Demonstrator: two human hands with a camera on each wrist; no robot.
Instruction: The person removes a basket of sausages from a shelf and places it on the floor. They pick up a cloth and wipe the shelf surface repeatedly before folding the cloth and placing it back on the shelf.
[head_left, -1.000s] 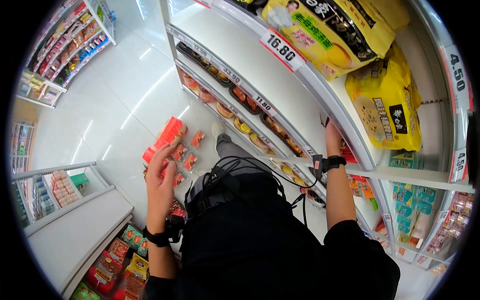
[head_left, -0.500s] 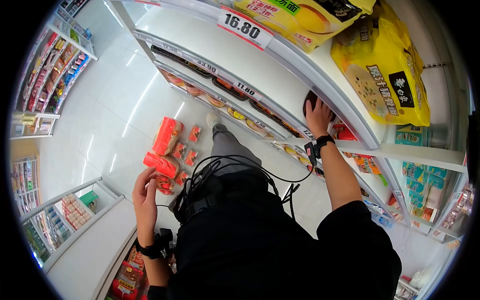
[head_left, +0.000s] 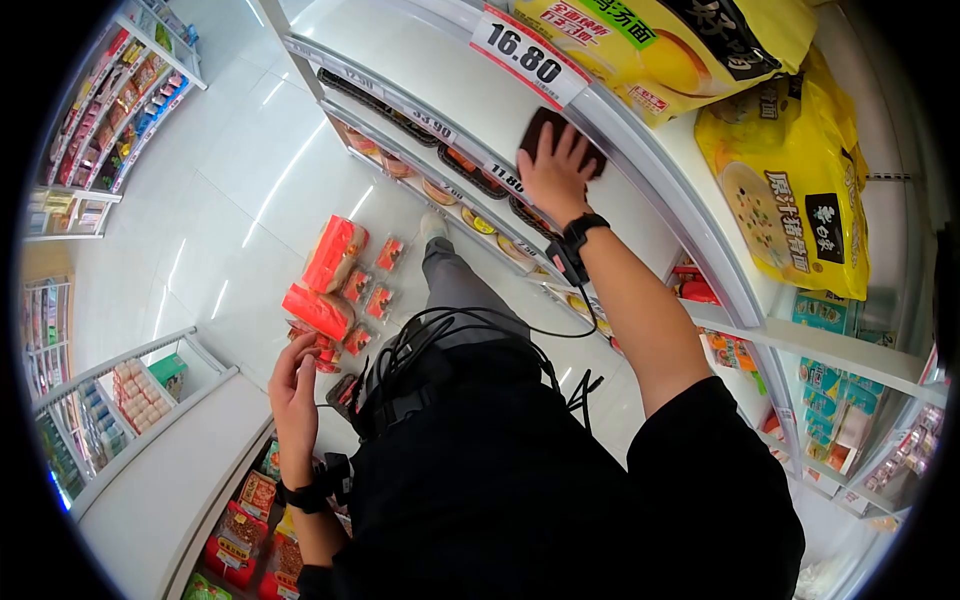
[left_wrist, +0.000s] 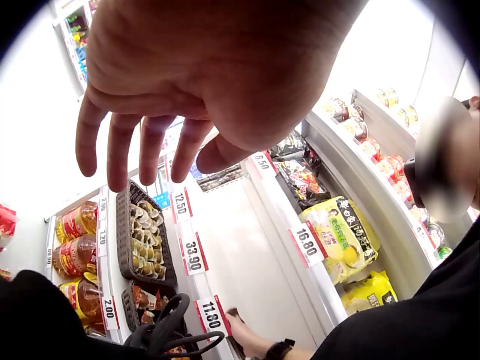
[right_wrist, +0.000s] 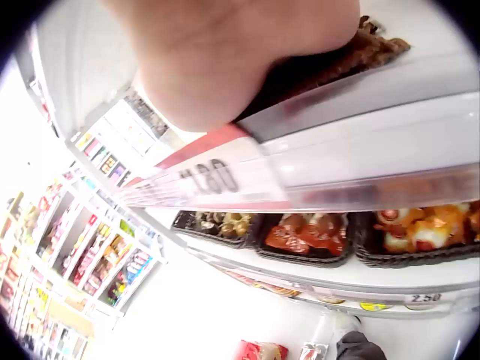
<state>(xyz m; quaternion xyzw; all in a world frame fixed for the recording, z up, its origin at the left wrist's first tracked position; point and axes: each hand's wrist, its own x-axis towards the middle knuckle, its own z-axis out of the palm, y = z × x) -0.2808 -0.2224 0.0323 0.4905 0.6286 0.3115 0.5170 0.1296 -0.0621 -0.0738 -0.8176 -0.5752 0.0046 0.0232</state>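
My right hand (head_left: 557,185) lies with fingers spread on a dark brown cloth (head_left: 548,116), pressing it against a white shelf board (head_left: 420,60). In the right wrist view the cloth (right_wrist: 337,71) looks thick and fuzzy-edged beneath the palm, close behind the shelf's front rail with its price tag (right_wrist: 217,174). My left hand (head_left: 293,390) hangs beside the body at the left with loosely bent fingers and holds nothing. The left wrist view shows that hand (left_wrist: 217,67) from close up, fingers pointing down, apart from the shelves.
Yellow noodle packs (head_left: 790,190) stand on the shelf above. Black trays of packaged food (head_left: 470,172) line the shelf below. Red packages (head_left: 335,255) and small clear packs lie on the floor near my foot. Dark cables (head_left: 450,335) hang at my waist; a low white case (head_left: 160,450) stands at left.
My right hand has come from deep at the shelf's right end, sliding the cloth left along the board toward the 11.80 tag. The left hand has dropped back toward the body from over the floor packages.
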